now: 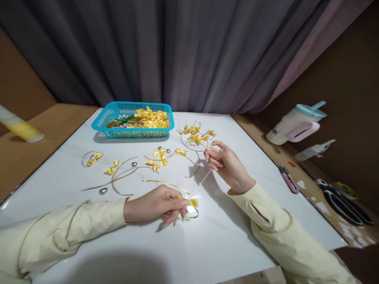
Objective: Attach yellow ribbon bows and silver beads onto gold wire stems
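Note:
My left hand (166, 203), low over the table's middle, pinches a yellow satin bow (193, 202) with a gold wire loop (194, 213) just under it. Raised to the right, my right hand (226, 163) has thumb and fingertips pressed together. A thin gold wire (205, 177) sticks out below those fingers; its other end is hidden by the hand. Between and beyond the hands lie a short gold cord (166, 183), curved wires (114, 179), loose yellow bows (111, 167) and silver teardrop beads (103, 191). Past my right hand sits a cluster of bow-trimmed wire rings (195, 138).
A blue basket (133, 133) of bows and silver beads stands at the back left. Along the right edge are a tumbler (286, 126), a clear nozzle bottle (314, 150), pink snips (288, 180) and black scissors (340, 205). A yellow thread spool (22, 128) lies far left.

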Motion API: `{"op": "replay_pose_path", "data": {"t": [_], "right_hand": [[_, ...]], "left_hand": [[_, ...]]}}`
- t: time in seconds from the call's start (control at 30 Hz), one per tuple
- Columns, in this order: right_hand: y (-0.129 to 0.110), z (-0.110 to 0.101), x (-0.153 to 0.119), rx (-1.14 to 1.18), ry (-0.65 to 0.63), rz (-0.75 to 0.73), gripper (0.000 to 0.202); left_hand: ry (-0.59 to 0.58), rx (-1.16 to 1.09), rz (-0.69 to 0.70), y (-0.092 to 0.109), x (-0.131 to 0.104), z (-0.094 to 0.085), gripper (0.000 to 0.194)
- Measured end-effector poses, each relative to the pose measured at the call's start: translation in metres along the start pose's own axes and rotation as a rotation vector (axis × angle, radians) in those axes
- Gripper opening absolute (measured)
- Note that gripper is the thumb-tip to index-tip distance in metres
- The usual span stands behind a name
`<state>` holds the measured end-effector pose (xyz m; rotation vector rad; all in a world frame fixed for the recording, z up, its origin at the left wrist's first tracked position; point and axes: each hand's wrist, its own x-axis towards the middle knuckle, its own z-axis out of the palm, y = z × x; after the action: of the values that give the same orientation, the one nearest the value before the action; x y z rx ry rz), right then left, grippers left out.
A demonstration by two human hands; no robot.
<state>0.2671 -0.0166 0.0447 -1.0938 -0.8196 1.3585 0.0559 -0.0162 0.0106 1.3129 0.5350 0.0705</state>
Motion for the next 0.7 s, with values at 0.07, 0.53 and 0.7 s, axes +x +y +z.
{"op": "replay_pose_path", "data": {"t": [0.07, 0.53, 0.7], "right_hand": [[-0.004, 0.002, -0.005, -0.152, -0.070, -0.028, 0.024], [0.008, 0.012, -0.036, -0.448, -0.562, 0.270, 0.036], [0.007, 0.010, -0.033, -0.396, -0.569, 0.338, 0.031]], "left_hand": [[-0.003, -0.055, 0.025, 0.000, 0.002, -0.002, 0.040], [0.018, -0.136, 0.049, -0.002, 0.003, -0.008, 0.045], [0.031, -0.124, 0.064, -0.002, 0.002, -0.008, 0.035]]}}
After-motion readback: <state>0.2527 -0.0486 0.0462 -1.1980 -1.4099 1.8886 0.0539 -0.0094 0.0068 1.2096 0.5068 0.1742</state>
